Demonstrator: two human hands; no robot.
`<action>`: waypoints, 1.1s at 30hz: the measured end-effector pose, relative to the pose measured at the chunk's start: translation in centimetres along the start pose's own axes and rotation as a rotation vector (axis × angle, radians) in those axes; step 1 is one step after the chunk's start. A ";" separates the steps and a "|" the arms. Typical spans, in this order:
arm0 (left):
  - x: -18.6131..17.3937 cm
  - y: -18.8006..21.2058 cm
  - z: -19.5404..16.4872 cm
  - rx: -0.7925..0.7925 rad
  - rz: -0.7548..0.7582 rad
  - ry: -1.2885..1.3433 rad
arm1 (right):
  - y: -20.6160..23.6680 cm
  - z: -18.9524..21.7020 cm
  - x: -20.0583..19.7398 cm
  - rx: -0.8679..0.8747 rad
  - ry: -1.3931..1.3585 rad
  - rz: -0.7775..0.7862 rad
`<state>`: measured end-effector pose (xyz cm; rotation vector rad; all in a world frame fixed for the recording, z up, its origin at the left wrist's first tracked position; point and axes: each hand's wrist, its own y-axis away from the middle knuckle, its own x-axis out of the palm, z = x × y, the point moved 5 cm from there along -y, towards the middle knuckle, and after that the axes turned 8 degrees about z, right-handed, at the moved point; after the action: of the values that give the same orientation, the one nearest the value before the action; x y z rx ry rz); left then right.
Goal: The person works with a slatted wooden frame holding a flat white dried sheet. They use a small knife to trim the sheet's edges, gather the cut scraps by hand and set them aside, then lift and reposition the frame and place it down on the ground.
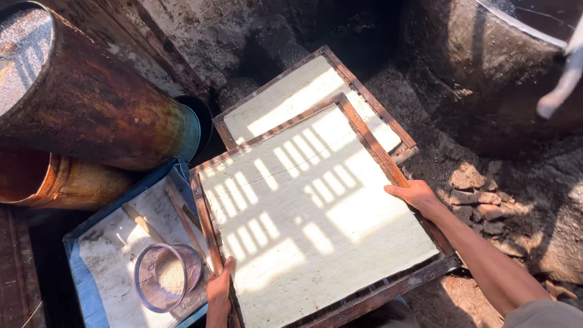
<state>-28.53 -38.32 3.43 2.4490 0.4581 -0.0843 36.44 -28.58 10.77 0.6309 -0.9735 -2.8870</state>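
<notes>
A wooden-framed tray (370,143) covered with a pale sheet lies tilted in front of me, striped with sunlight. My left hand (218,288) grips its near left edge. My right hand (416,194) holds the right edge of the frame. Underneath and behind it lies a second framed tray (291,91) with the same pale surface, partly covered by the first.
Two rusty metal drums (91,103) lie on their sides at the left. A blue-edged tray (91,267) at lower left holds a round wire sieve (167,276) and wooden sticks. A large dark round vessel (492,73) stands at upper right; broken bricks (480,194) lie on the dirt.
</notes>
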 end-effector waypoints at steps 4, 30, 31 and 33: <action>4.9 -0.7 -3.9 0.058 0.086 0.018 | -7.1 3.5 -3.3 -0.036 0.053 0.053; 19.4 -17.9 -16.0 -0.221 -0.125 -0.363 | -34.9 11.3 -10.3 0.082 0.485 0.008; 19.8 -18.1 -16.3 -0.202 -0.117 -0.393 | -35.5 11.3 -10.4 0.088 0.597 0.020; 20.8 -18.5 -16.9 -0.098 -0.125 -0.301 | -36.3 12.4 -10.7 -0.096 0.637 -0.057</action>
<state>-16.27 -8.13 2.58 2.2596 0.4675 -0.4654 45.06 9.38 2.29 1.4534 -0.7179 -2.4637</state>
